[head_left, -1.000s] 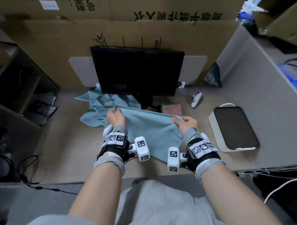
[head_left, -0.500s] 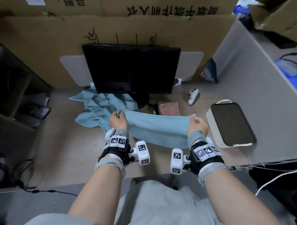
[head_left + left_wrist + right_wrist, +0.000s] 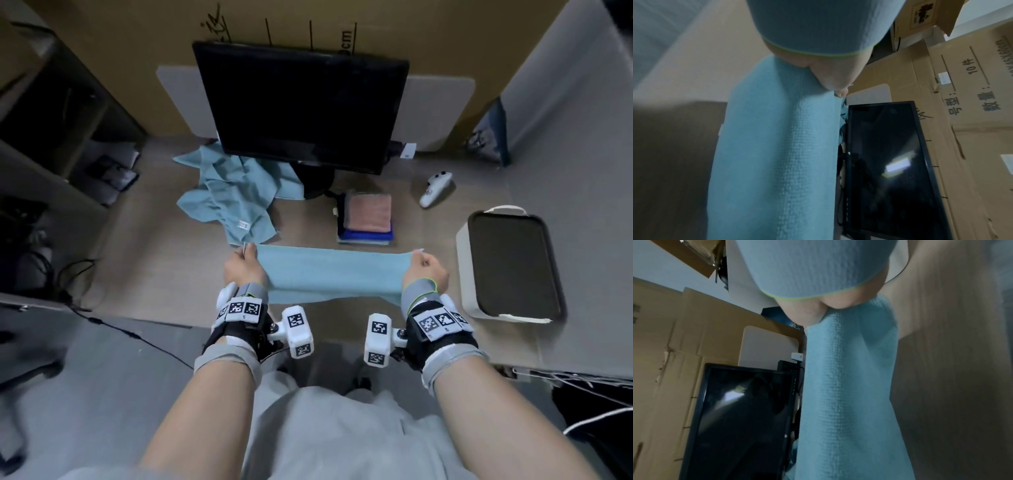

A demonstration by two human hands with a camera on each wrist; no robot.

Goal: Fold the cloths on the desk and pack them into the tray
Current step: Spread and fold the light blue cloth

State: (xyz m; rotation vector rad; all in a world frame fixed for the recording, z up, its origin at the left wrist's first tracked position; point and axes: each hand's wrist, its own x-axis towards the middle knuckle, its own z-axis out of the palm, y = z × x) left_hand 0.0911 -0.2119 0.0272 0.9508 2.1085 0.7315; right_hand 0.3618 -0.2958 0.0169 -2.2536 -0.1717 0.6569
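Note:
A light blue cloth (image 3: 332,274) hangs stretched flat between my two hands above the desk's front edge. My left hand (image 3: 244,265) pinches its left top corner and my right hand (image 3: 424,269) pinches the right one. The same cloth (image 3: 774,154) fills the middle of the left wrist view, and the cloth (image 3: 846,394) runs down the right wrist view too. A crumpled blue cloth pile (image 3: 236,195) lies behind, by the monitor. A dark tray (image 3: 513,263) with a pale rim sits at the right. A small stack of folded cloths (image 3: 368,219), pink on top, lies mid-desk.
A black monitor (image 3: 301,106) stands at the back on its stand. A white controller (image 3: 435,188) lies right of it. Cardboard boxes (image 3: 394,24) wall the back, a grey partition (image 3: 565,120) the right. Cables (image 3: 102,325) trail at the left front.
My hands have moved apart and toward me, pulling the cloth taut and lifting it off the desk. The view has tilted down.

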